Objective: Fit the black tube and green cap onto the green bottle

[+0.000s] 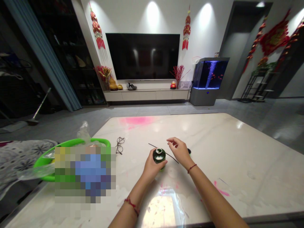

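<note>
My left hand (152, 167) wraps around a small dark green glossy bottle (159, 155) with a pale ring at its mouth. My right hand (179, 151) hovers just to the right, fingertips bunched, and whether they pinch anything cannot be told. A thin dark stick (169, 157) runs slantwise past the bottle's top and beneath my right hand. Behind my right wrist, a second dark green object (189, 151) is mostly hidden.
Both hands are over a white marble table (225, 152) with pink stains. Wire glasses (120, 145) lie on it. To the left stands a bright green basket (71, 144), its contents pixelated, beside a plastic bag (83, 131) and patterned cloth (21, 161). A TV cabinet and aquarium stand beyond.
</note>
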### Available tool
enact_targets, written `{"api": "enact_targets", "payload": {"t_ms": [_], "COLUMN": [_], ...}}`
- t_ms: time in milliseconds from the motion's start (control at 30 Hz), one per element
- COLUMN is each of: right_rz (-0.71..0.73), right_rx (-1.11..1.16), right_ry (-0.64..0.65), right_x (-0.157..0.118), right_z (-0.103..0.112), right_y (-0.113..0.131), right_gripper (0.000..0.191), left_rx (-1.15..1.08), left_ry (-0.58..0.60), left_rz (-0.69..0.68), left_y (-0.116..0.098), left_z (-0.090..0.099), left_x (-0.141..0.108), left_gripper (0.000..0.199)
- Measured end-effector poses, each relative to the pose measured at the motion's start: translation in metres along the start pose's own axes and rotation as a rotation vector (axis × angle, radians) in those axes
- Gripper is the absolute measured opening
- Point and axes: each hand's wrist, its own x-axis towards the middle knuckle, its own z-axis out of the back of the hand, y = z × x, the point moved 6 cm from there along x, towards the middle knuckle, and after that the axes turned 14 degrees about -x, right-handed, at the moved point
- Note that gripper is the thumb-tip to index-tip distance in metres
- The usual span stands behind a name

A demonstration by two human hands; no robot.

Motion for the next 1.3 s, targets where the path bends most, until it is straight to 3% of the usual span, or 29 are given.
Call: {"api": "enact_targets", "payload": {"t_ms": [67,200,367,733,933,1033,1167,1300], "right_rz": [-0.019,-0.01,0.001,0.133,0.071,-0.034,-0.187,-0.347], "right_rx": [-0.116,-0.461,-0.765,-1.008,-0.983,-0.888,-0.61,-0.147], "right_ry": [0.042,0.247,0.424,0.444,0.416,0.394,0.357,0.366], "right_x": [0.0,-0.009,-0.024,-0.03,-0.032,-0.029,-0.021,-0.013], "right_z": [-0.004,-0.023,-0.042,-0.048,-0.052,-0.051,-0.046,-0.042], "right_y": [-0.013,-0.034,-0.039,-0.018,-0.024,-0.033,-0.044,-0.049], "right_gripper": [0.02,0.019,0.021,0.028,0.025,0.021,0.015,0.01], "left_rx": [0.006,0.016,0.022,0.05,0.043,0.043,0.057,0.066], "left_ry": [0.004,0.0,0.008,-0.004,-0.023,-0.031,-0.03,0.013], "left_rz": [0.005,0.009,0.012,0.026,0.037,0.035,0.026,0.036], "left_y": [-0.001,-0.001,0.002,0.004,0.007,0.008,0.009,0.011], "left_z": [0.0,0.002,0.002,0.007,0.009,0.01,0.011,0.009], "left_x": [0.0,0.001,0.002,0.002,0.003,0.004,0.005,0.006], "left_gripper": [0.054,0.054,0.055,0.055,0.056,0.056,0.056,0.057]}}
